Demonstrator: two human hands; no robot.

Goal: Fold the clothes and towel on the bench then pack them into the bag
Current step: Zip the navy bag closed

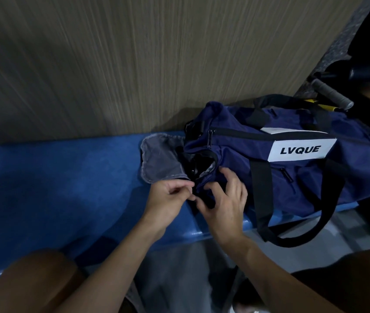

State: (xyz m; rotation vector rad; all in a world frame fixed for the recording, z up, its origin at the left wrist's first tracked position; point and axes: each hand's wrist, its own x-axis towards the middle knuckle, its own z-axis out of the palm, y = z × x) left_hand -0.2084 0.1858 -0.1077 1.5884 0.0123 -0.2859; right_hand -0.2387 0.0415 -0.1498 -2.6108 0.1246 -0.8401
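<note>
A navy duffel bag [292,159] with black straps and a white "LVQUE" label lies on the blue bench [55,181], against the wall. Its left end pocket is open, with a grey flap [159,161] folded out to the left and something dark showing inside. My left hand [170,197] pinches the black zipper edge at the pocket's lower corner. Just to the right, my right hand [222,199] has its fingers curled on the bag's dark fabric by the same corner. No loose clothes or towel lie in view on the bench.
A wood-grain wall panel [134,64] rises behind the bench. Beyond the bag at the right, a grey-gripped racket handle [330,92] sticks out. My knees [32,279] are below the bench's front edge, over a grey floor [190,267].
</note>
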